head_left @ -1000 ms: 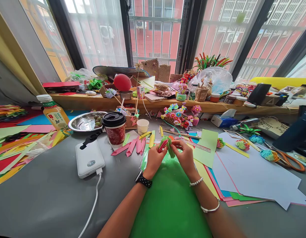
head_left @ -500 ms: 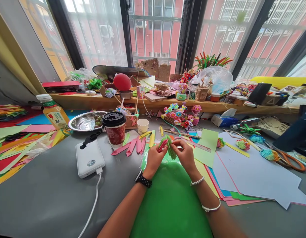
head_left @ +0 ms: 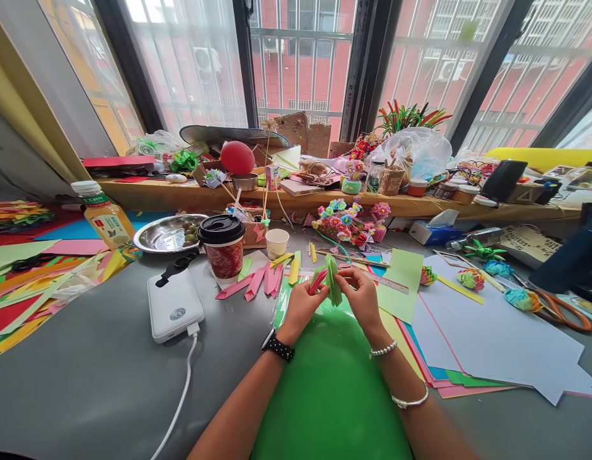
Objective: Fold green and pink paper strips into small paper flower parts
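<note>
Between my hands is a bundle of folded paper pieces, with pink folded paper [head_left: 318,281] on the left and green folded paper [head_left: 333,281] on the right. My left hand [head_left: 300,305] pinches the pink part between thumb and fingers. Thumb and fingertips of my right hand [head_left: 359,295] close on the green part's right edge. Whether the two colours are joined is hidden. Below the hands lies a large shiny green surface [head_left: 334,383]. Pink folded strips [head_left: 256,283] and a yellow folded strip [head_left: 295,268] rest on the table to the left of the hands.
A white power bank [head_left: 175,305] with a cable lies left, beside a lidded coffee cup [head_left: 222,249]. A paper cup [head_left: 277,243], steel plate [head_left: 149,236] and juice bottle [head_left: 107,217] stand behind. Right are paper sheets [head_left: 492,338], a ruler [head_left: 387,282] and orange-handled scissors [head_left: 562,313].
The green folded paper has turned more upright and shows more of its broad face. My hands stay almost in place, both still pinching the bundle.
</note>
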Tool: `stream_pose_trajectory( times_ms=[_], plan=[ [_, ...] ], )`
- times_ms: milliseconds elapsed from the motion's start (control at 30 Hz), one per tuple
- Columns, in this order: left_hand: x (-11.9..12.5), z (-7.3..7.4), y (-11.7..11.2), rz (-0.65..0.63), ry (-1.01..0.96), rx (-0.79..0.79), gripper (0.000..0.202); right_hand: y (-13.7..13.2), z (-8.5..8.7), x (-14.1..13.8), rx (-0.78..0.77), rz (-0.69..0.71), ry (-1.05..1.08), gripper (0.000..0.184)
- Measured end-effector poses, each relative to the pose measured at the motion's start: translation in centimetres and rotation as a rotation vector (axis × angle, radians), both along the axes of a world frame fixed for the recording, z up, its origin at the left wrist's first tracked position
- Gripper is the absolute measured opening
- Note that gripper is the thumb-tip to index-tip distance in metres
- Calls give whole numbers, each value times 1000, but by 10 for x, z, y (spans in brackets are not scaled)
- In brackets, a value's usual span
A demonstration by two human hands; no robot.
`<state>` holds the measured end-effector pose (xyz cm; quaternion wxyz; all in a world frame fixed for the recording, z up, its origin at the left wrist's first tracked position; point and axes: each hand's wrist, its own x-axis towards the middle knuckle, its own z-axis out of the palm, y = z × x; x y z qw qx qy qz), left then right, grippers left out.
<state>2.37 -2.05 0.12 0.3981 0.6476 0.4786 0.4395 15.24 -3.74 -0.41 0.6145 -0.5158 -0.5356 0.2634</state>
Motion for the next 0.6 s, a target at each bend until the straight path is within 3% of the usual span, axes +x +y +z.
stream_pose_trajectory(
  times_ms=[367,600],
  plan=[
    [2,-1,-2,-45,-17,-58,24,-6,2,-10,63,-112,-33,17],
    [3,0,-3,-1,-42,-59,22,-9,3,-13,87,-152,-60,17]
  ],
)
